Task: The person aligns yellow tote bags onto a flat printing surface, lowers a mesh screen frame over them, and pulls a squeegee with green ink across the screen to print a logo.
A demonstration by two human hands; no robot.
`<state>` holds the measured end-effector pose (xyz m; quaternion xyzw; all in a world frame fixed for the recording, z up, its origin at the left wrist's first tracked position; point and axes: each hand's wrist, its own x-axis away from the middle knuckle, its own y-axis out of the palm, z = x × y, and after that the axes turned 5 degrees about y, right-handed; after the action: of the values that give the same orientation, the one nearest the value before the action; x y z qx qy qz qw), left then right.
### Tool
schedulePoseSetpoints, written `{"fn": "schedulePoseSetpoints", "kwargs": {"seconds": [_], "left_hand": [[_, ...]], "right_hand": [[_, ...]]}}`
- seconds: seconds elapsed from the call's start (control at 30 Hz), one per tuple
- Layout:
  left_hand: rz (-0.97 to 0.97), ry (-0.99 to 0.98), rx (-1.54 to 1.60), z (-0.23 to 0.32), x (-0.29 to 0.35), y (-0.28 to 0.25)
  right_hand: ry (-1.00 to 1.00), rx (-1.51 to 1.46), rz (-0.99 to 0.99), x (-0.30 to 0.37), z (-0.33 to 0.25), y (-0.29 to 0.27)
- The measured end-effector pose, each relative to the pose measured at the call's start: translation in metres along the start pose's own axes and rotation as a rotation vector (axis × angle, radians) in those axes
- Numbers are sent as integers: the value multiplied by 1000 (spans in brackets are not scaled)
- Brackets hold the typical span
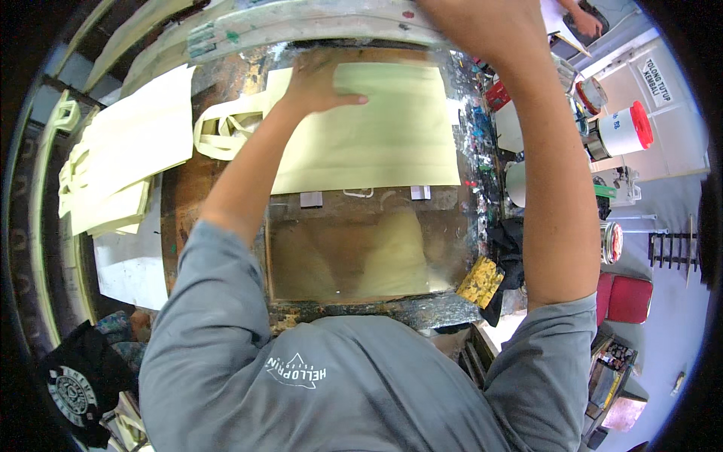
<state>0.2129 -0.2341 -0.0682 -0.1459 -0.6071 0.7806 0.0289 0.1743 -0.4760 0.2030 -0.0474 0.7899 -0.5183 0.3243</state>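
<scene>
A pale yellow tote bag [392, 128] lies flat on the work board, its looped handles [218, 135] sticking out to the left. Over the bag's upper left part is my left hand [315, 84], thumb stretched out and fingers spread, slightly smeared by motion; nothing shows in its grasp. My right hand [489, 26] is raised at the top edge, beside a long pale frame bar [316, 26] marked with paint stains. The right fingers are cut off by the picture's edge, so their hold on the bar cannot be seen.
To the left sits a stack of similar pale yellow bags [139, 132]. A yellow sponge-like block [480, 282] rests at the board's near right corner by a black cloth [508, 245]. Paint containers, one a white can with a red lid [623, 129], line the right side.
</scene>
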Motion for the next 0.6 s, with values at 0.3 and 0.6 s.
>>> {"fn": "schedulePoseSetpoints", "kwargs": {"seconds": [0.3,0.6], "left_hand": [[490,-419,1291,109,187,-144],[447,-426,507,94,268,9]], "right_hand": [[-258,193,-105,68,33,33],[-162,92,-260,130,64,82]]}}
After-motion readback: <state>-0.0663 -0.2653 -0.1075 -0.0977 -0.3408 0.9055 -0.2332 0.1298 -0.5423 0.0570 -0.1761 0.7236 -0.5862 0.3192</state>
